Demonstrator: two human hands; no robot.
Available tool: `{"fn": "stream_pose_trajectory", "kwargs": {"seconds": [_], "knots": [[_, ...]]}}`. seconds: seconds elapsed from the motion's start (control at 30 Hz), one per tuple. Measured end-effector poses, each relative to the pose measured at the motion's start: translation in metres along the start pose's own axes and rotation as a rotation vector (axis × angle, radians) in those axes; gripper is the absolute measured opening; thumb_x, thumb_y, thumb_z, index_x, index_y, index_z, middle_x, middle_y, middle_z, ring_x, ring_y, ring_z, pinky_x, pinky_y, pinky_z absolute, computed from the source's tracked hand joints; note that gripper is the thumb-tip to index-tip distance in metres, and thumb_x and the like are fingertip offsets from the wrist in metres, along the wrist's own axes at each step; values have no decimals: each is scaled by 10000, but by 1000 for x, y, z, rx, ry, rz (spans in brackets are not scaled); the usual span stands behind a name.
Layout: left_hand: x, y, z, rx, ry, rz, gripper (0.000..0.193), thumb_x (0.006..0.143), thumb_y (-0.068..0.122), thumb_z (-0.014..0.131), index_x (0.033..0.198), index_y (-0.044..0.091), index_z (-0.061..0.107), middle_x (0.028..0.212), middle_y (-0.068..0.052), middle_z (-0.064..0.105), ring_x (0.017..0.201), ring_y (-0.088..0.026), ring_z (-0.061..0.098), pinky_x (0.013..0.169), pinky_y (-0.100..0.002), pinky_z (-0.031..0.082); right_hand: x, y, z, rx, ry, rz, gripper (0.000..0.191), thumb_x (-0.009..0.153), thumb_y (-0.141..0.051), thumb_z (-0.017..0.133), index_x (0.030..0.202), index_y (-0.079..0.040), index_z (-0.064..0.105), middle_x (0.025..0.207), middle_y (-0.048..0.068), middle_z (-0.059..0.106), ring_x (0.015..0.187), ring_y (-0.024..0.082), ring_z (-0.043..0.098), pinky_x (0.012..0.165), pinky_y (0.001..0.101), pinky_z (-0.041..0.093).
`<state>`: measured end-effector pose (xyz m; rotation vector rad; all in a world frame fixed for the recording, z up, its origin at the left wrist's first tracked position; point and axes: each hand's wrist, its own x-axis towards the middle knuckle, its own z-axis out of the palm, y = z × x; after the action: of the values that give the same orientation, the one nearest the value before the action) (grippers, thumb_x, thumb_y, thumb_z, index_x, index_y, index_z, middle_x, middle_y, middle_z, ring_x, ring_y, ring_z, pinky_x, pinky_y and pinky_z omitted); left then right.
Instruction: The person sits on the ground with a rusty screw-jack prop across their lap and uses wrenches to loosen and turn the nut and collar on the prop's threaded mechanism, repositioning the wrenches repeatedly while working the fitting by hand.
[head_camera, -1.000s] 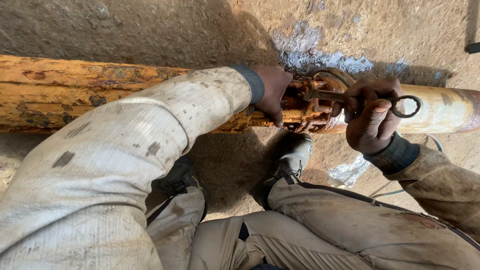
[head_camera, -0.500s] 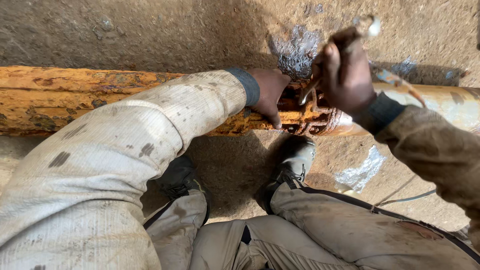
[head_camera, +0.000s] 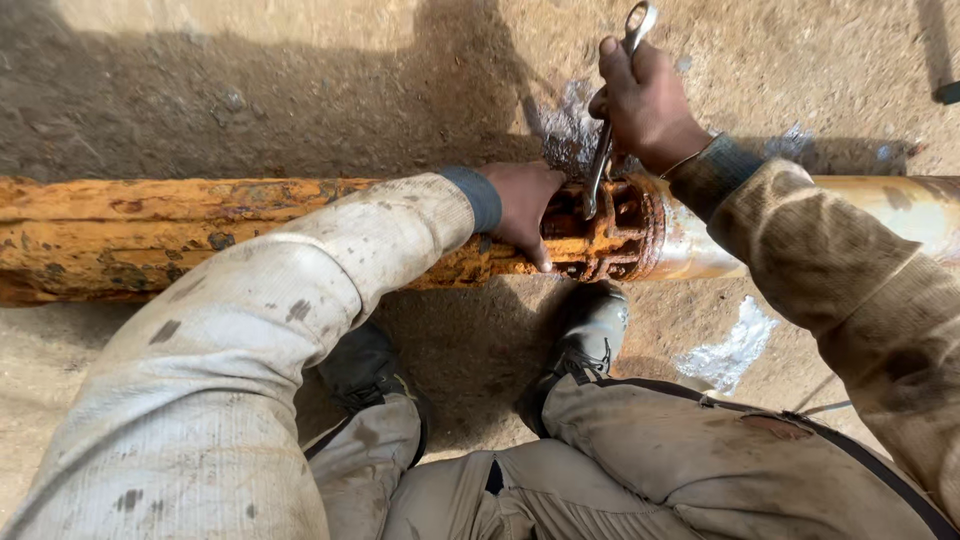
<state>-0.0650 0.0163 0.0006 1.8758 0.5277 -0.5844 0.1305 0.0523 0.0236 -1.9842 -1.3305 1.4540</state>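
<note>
Rusty joint (head_camera: 600, 235): bolts in place, not apart.
Right hand (head_camera: 645, 100): gripping wrench (head_camera: 612, 120) on joint.
Left hand (head_camera: 525, 205): pressed against pipe (head_camera: 150, 235), fingers curled.

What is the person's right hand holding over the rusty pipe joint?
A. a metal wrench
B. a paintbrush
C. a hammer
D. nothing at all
A: the right hand grips a shiny metal wrench standing nearly upright, its lower end down in the rusty flange joint, while the left hand rests on the pipe beside it.
</note>
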Motion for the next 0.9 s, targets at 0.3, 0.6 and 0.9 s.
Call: {"fn": "stream_pose_trajectory", "kwargs": {"seconds": [0.3,0.6,0.9], "knots": [[-3,1,-6,51,-43,-21,1169,651,628,902,1470,-33,392,1430,-226,513,1305,-372,538,1096,-485,446,-45,-7,-3,223,47,-408,363,1262,-381,400,1113,-52,428,765,21,417,588,99,437,532,268,418],[-7,-3,-2,14,15,15,976,641,624,898,1323,22,545,1352,-180,589,1259,-340,588,1053,-455,494,-170,72,27,104,164,-715,351,1195,-399,364,1162,-50,335,900,134,529,609,137,523,554,254,490],[-12,-2,-3,-8,-9,3,942,630,576,909,1295,-4,580,1324,-184,636,1216,-333,642,1033,-458,525,-57,-1,22,-292,155,-380,201,1191,-162,392,1152,17,473,743,19,469,547,115,471,423,282,430]]}}
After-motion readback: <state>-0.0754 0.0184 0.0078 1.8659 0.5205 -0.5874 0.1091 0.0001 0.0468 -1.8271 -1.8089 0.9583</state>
